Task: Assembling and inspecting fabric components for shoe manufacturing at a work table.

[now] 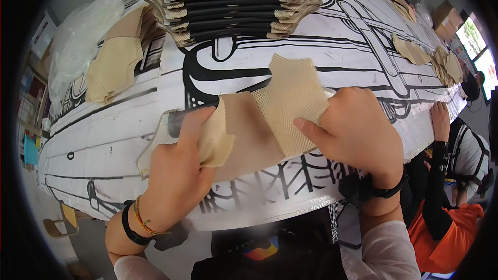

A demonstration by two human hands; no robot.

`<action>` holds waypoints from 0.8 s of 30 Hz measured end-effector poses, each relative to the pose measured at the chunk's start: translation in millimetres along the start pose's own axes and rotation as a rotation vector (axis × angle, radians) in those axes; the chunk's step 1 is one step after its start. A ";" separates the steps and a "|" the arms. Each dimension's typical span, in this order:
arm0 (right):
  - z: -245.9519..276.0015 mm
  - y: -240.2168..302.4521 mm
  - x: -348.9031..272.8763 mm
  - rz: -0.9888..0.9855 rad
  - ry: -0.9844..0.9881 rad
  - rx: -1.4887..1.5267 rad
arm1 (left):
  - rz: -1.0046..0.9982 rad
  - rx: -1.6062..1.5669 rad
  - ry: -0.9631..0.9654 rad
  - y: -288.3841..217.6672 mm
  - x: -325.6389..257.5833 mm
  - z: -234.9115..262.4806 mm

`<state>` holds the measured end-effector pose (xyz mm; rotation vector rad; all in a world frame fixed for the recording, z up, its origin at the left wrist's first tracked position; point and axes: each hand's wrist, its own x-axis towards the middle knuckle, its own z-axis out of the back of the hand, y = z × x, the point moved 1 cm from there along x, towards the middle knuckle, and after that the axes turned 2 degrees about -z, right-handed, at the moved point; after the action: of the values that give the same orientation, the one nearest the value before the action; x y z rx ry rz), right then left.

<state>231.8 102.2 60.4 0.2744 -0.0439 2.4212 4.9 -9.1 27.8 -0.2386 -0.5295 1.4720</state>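
In front of me lies a beige fabric piece [244, 132], smooth in its middle, with mesh flaps folded over at both ends. My left hand [179, 171] is closed on the left flap, its index finger stretched along the fold. Pinched at its edge by my right hand [360, 132] is the larger mesh flap [293, 103], which stands partly raised. Under the left end shows a pale, see-through sheet or plate [150, 148], with a dark strip [179, 122] beside my index finger. The fabric's underside is hidden.
A tall stack of black-banded beige pieces [233, 8] stands beyond my hands. More mesh pieces [115, 62] lie at left beside a clear plastic bag [85, 36]. The table [119, 150] has a black-and-white drawn cover. At right, a person in an orange top [451, 238] leans against it.
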 end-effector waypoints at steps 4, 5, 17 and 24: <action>1.5 -1.8 -1.1 -0.024 0.050 -0.009 | -0.002 0.005 0.004 1.5 0.4 -1.7; 3.2 -1.1 -0.8 -0.023 0.051 -0.008 | 0.000 0.006 0.004 2.1 0.5 -2.1; 3.0 -10.7 -2.8 0.005 0.216 -0.068 | 0.028 -0.011 0.017 1.3 0.7 -2.7; -5.5 -20.1 -3.8 0.039 0.126 -0.090 | 0.054 -0.026 0.005 0.9 2.5 -4.6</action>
<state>246.6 115.7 53.4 0.0802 -0.1023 2.4620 6.3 -5.8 23.8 -0.2789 -0.5414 1.5177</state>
